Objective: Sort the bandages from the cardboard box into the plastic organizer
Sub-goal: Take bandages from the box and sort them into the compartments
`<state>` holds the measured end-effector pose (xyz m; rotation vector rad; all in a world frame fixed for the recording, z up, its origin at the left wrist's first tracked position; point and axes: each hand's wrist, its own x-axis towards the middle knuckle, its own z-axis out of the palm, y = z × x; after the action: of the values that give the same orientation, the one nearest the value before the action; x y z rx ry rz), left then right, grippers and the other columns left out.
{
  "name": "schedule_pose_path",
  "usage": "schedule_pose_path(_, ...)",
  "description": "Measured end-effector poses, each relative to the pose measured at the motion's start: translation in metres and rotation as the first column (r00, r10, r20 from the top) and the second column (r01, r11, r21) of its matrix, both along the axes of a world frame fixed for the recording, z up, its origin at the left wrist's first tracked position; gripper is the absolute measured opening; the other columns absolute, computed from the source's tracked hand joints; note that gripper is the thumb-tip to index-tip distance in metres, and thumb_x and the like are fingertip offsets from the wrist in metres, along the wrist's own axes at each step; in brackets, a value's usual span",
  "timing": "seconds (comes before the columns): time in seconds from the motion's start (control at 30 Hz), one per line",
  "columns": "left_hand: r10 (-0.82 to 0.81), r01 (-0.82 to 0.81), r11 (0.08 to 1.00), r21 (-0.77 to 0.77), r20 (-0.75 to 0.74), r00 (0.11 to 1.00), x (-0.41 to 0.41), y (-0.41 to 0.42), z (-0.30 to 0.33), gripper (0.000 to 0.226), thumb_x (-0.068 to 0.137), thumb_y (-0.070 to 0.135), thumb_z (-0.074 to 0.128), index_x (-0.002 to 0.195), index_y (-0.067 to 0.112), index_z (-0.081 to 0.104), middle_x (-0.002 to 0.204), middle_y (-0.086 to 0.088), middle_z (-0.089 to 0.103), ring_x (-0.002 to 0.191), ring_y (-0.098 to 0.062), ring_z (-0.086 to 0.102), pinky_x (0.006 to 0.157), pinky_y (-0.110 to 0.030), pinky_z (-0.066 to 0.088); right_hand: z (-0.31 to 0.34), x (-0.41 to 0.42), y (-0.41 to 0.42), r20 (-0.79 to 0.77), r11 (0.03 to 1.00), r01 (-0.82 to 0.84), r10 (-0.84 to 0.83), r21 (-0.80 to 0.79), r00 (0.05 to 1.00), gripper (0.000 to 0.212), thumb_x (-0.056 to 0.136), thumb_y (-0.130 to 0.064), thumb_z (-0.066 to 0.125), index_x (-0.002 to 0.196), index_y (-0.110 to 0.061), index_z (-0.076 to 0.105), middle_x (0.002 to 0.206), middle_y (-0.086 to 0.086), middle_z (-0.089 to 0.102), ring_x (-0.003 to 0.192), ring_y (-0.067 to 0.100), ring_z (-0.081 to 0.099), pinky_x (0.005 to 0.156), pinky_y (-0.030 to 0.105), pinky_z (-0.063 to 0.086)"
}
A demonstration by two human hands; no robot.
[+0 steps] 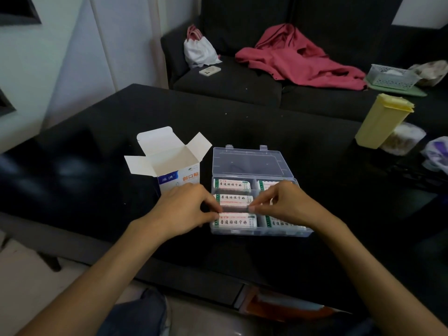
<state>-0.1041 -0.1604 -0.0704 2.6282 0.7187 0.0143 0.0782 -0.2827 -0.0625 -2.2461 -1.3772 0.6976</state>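
- Black table (278, 132): bears a clear plastic organizer (286, 232) with its hinged lid (247, 162) laid open away from the person; a white-and-blue cardboard box (180, 180) stands upright just beside the organizer's left wall, top flaps spread open.
- Organizer compartments: stacks of wrapped bandages with green-edged printed labels lie flat in the far-left (231, 185), middle-left (234, 198) and near-left (234, 222) cells; further stacks show in the right-hand cells, partly hidden by the right hand.
- Left hand (185, 210): fingers curled, thumb and forefinger pinching the left end of a thin bandage strip (235, 209) held level over the left column, between the middle and near cells.
- Right hand (287, 204): fingers curled, pinching the strip's right end; the hand overlies the right column.
- Surroundings: a yellow plastic container (381, 120) stands tilted at the table's right; behind, a dark sofa (232, 88) carries a red garment (300, 57), a white bag (200, 50), a phone (209, 70) and a perforated basket (391, 77).
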Motion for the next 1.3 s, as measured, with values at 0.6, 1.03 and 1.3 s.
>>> schedule_pose_path(0.6,-0.046,0.046,0.994,0.099,0.0,0.999,0.001,-0.002,0.001,0.028,0.088,0.04,0.061,0.116,0.039,0.062,0.115,0.019,0.063,0.064,0.007,0.044,0.065,-0.01,0.036,0.004,-0.009,-0.004,0.216,0.987,0.105,-0.077,-0.123,0.973,0.021,0.081,-0.044,0.068,0.088,-0.024,0.075,0.065,-0.015,0.056,0.066,0.003,0.053,0.059,0.023,0.043)
schedule_pose_path(1.03,0.082,-0.082,0.997,-0.002,0.159,0.984,-0.007,0.001,0.01,0.019,0.086,0.043,0.062,0.104,0.04,0.067,0.094,0.023,0.065,0.062,0.007,0.059,0.061,-0.011,0.04,0.013,-0.011,-0.002,0.234,0.987,0.149,-0.13,-0.062,0.963,0.014,0.083,-0.042,0.067,0.087,-0.03,0.071,0.078,-0.012,0.062,0.073,0.004,0.059,0.071,0.029,0.055)
schedule_pose_path(1.3,0.588,-0.673,0.737,0.056,0.438,0.68,-0.04,0.035,0.024,0.052,0.085,0.034,0.065,0.134,0.024,0.049,0.133,-0.002,0.052,0.122,-0.024,0.046,0.082,-0.043,0.044,0.015,-0.044,0.032,0.347,0.91,-0.12,-0.028,0.398,0.937,0.049,0.09,-0.035,0.058,0.136,-0.035,0.042,0.138,-0.009,0.043,0.13,0.007,0.033,0.109,0.029,0.029)
